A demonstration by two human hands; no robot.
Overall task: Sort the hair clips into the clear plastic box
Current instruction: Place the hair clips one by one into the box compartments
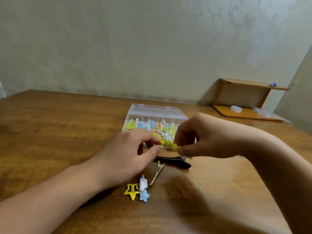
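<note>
The right hand [199,139] pinches a small yellow clip [175,147] between thumb and fingertips, holding it just in front of the near edge of the clear plastic box [152,112]. The left hand [128,154] has its thumb and forefinger drawn close together right beside the clip; whether they actually grip anything cannot be told through the blur. The box sits open on the counter [50,132], its compartments already crowded with pastel clips.

Four more clips wait loose on the counter, nearer the person: a long black clip [172,162] lying crosswise just under the hands, a thin pale metal clip [157,173], a yellow star clip [132,191], and a white and blue clip [143,188] touching the star.

To place the yellow clip well, carry it over the near wall and lower it into a compartment with room, preferably among others of its kind, rather than dropping it from height onto the pile where it could bounce out. The left hand would serve best steadying the light box so it does not slide. Let go only once the clip rests inside, then turn to the loose four
</note>
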